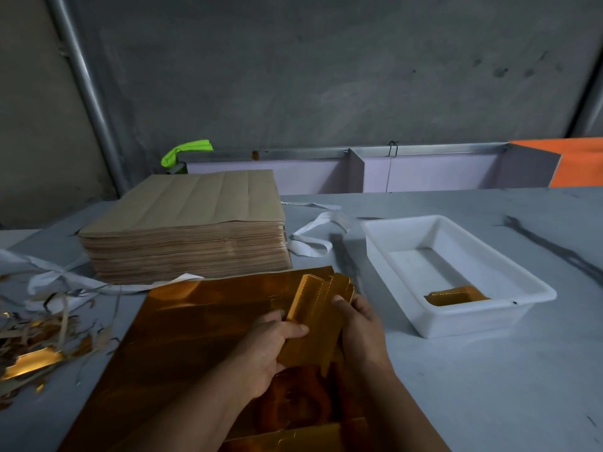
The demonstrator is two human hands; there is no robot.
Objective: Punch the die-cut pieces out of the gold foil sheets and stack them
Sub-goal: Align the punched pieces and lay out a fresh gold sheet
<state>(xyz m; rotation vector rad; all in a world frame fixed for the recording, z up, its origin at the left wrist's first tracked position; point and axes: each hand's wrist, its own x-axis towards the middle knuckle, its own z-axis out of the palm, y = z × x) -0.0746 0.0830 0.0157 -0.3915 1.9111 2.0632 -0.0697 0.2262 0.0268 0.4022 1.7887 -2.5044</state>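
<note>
- Grip: left hand [277, 340] and right hand [362, 324] both clamped round gold pieces bundle [313, 298].
- Risk: fanned far ends could splay or slip if squeeze loosens.

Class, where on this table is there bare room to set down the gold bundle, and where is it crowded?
Bare table: right of the gold sheet, in front of the white tub. The tub's far half is bare; gold pieces lie at its near end. Crowded: scrap strips at left, straps beside the brown stack.
</note>
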